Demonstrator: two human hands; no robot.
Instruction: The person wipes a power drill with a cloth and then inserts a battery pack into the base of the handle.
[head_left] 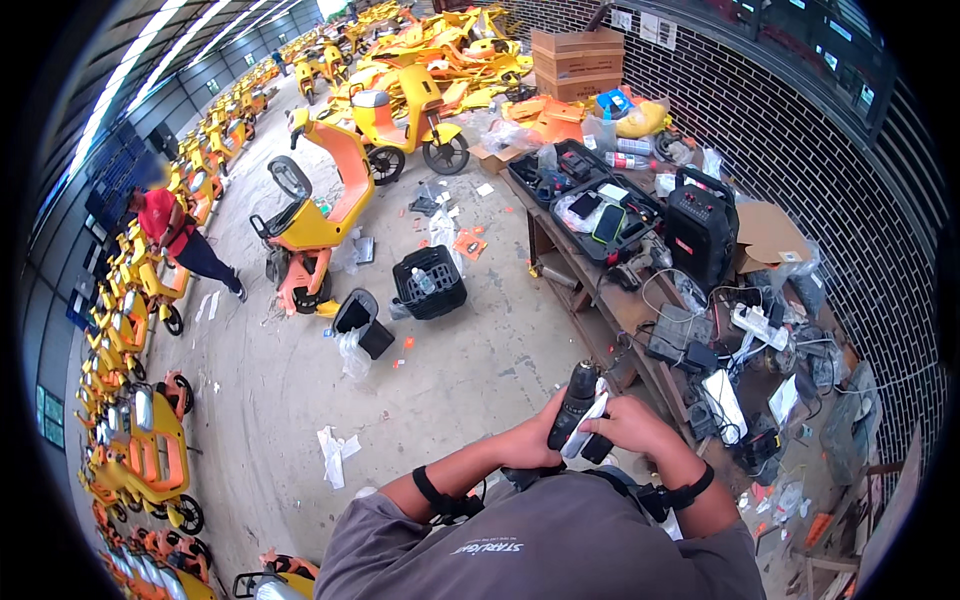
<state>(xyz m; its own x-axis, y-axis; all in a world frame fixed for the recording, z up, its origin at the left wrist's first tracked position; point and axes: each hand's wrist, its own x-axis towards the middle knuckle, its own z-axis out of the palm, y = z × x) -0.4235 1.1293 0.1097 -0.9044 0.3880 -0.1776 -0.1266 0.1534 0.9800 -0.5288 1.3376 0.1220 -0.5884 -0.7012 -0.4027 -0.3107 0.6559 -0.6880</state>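
Observation:
In front of my body I hold a black cordless drill (577,397), its chuck pointing up and away from me. My left hand (533,437) is closed around the drill's body from the left. My right hand (637,428) is closed on a folded white cloth or paper (588,424), pressed against the drill's right side. A dark block (597,449), perhaps part of the drill, shows below my right fingers. Part of the drill's lower end is hidden by my hands.
To the right, a wooden workbench (625,300) carries an open black tool case (600,215), a black speaker (698,232), chargers and tangled cables. Black baskets (430,283) and litter lie on the floor. Yellow scooters (335,190) stand ahead and leftward; a person in red (172,222) is at left.

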